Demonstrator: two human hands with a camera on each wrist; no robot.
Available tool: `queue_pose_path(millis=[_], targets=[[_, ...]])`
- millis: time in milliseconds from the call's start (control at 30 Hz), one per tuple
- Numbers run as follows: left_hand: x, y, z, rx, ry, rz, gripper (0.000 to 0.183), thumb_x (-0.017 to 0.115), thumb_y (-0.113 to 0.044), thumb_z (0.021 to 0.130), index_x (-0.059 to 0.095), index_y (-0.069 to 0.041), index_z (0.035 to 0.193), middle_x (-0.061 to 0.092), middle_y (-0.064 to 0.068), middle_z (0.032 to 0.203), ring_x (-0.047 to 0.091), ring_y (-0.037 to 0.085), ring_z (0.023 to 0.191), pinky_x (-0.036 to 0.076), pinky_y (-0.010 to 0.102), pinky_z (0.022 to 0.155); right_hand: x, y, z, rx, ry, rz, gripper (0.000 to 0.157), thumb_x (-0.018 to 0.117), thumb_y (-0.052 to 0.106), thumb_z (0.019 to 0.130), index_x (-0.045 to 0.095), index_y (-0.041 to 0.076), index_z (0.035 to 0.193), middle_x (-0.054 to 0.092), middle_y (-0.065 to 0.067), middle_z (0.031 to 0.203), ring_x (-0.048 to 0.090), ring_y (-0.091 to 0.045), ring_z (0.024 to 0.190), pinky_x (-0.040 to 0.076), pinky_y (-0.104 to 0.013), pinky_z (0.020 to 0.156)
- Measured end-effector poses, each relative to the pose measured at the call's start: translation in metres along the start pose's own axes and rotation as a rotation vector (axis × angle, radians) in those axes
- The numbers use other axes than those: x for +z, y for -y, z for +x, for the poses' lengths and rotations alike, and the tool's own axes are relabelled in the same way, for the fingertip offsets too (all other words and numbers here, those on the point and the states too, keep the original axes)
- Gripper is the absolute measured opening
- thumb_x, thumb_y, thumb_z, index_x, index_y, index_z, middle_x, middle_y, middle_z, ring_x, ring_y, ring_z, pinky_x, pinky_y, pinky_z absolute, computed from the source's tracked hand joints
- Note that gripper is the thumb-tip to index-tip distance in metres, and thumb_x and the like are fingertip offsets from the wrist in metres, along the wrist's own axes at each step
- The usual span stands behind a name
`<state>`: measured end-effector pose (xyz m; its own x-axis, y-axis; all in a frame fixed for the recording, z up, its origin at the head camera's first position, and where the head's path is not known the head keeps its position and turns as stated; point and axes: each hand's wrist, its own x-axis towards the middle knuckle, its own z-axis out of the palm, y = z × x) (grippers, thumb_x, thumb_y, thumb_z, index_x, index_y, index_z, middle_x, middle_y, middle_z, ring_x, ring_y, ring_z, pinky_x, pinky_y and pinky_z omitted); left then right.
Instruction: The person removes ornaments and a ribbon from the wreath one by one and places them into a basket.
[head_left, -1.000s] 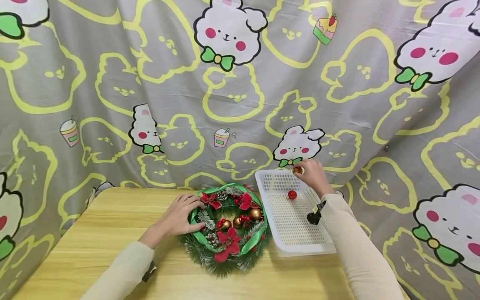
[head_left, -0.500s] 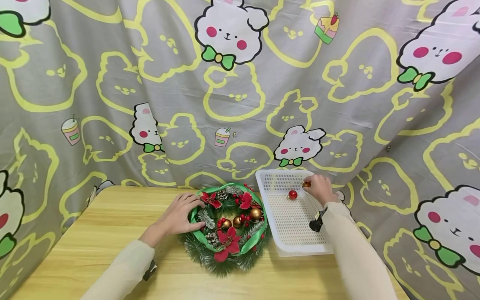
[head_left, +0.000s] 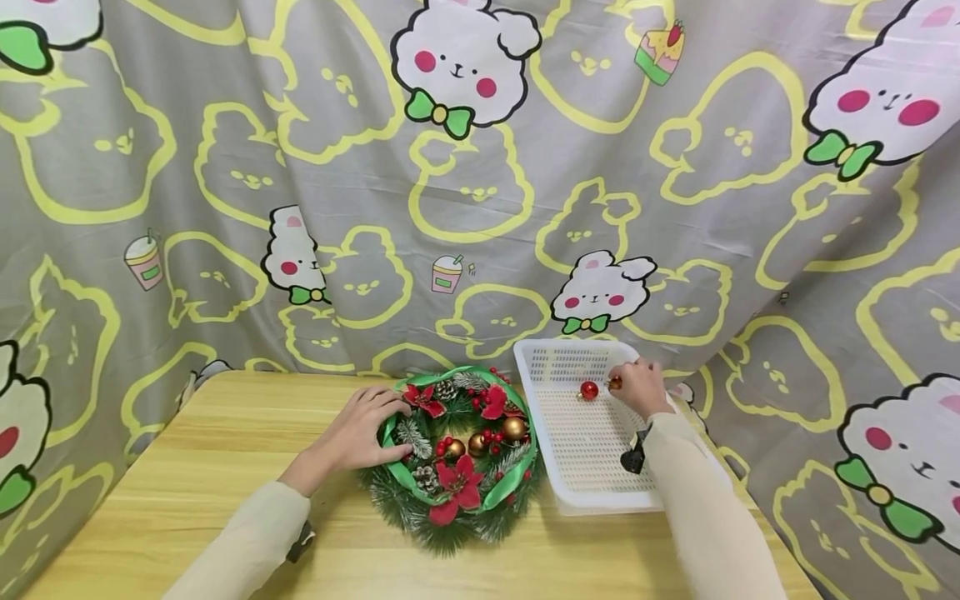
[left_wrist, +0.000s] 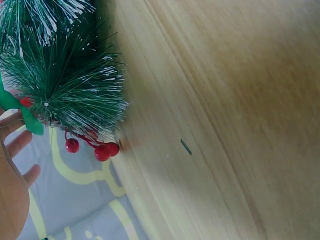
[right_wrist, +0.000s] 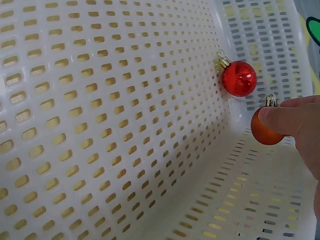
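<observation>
My right hand [head_left: 639,387] is inside the white plastic basket [head_left: 542,433], at its far right. Thumb and fingers pinch an orange-gold Christmas ball [right_wrist: 266,129] near its gold cap. A shiny red Christmas ball [right_wrist: 239,79] lies on the basket floor beside it, at the far end. On the table, the green Christmas wreath [head_left: 442,533] carries red poinsettias, pine cones, berries, gold balls and a green ribbon. My left hand [head_left: 369,429] rests on the wreath's left side, with fingers extended over the ribbon; its fingertips also show at the edge of the left wrist view.
The wooden table [head_left: 247,442] extends left and in front of the wreath. A patterned curtain [head_left: 465,208] hangs close behind the table and along both sides. The basket's left rim is right up against the wreath. A small dark sliver [left_wrist: 186,146] lies on the tabletop.
My right hand has come down from above the basket's far rim into the basket, moving right and nearer, with the orange-gold Christmas ball in its fingers. My left hand stays on the wreath.
</observation>
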<state>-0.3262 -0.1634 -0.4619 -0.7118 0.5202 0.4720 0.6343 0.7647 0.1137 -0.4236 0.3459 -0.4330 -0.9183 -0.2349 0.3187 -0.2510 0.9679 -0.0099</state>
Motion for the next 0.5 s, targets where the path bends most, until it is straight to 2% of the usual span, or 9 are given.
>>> queue_pose_path(millis=[300,500], targets=[[0.000,0.000,0.000,0.008,-0.003,0.007,0.051,0.061,-0.065,0.075,0.062,-0.025,0.107,0.058,-0.003,0.117,0.046,0.023,0.117,0.032,0.048,0.103,0.011,0.002,0.003,-0.063,-0.027,-0.032,0.018,0.075,0.012,0.073,0.075,0.011,0.090,0.072,-0.008,0.084,0.052,-0.028,0.074,0.033,-0.055,0.081],[0.001,0.001,0.000,0.012,-0.015,0.014,0.051,0.062,-0.064,0.075,0.063,-0.025,0.107,0.059,-0.003,0.116,0.047,0.023,0.116,0.033,0.048,0.102,0.015,0.005,0.003,-0.063,0.003,-0.014,0.020,0.079,0.012,0.071,0.075,0.009,0.090,0.072,-0.010,0.087,0.053,-0.029,0.076,0.030,-0.058,0.087]])
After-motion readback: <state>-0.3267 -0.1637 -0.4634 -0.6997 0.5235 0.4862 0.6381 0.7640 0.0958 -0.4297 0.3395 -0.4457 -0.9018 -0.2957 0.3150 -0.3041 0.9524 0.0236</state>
